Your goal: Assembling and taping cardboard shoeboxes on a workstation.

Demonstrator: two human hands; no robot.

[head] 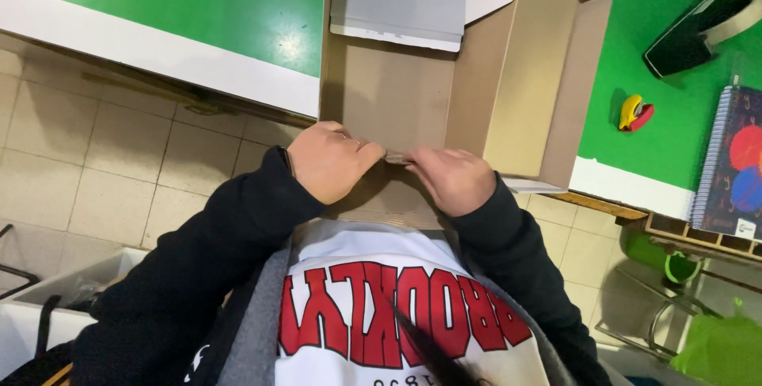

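Note:
An open brown cardboard box lies on the edge of a green table, its near side overhanging toward me. My left hand and my right hand both pinch the near flap of the box, knuckles up, fingertips almost meeting at the middle of the flap's edge. Inside the box at the far end lies a flat grey carton with a label. Black sleeves cover both of my wrists.
A black tape dispenser stands at the table's far right, a small red and yellow object beside the box, and a spiral notebook at the right edge. Tiled floor lies left; a white bin sits lower left.

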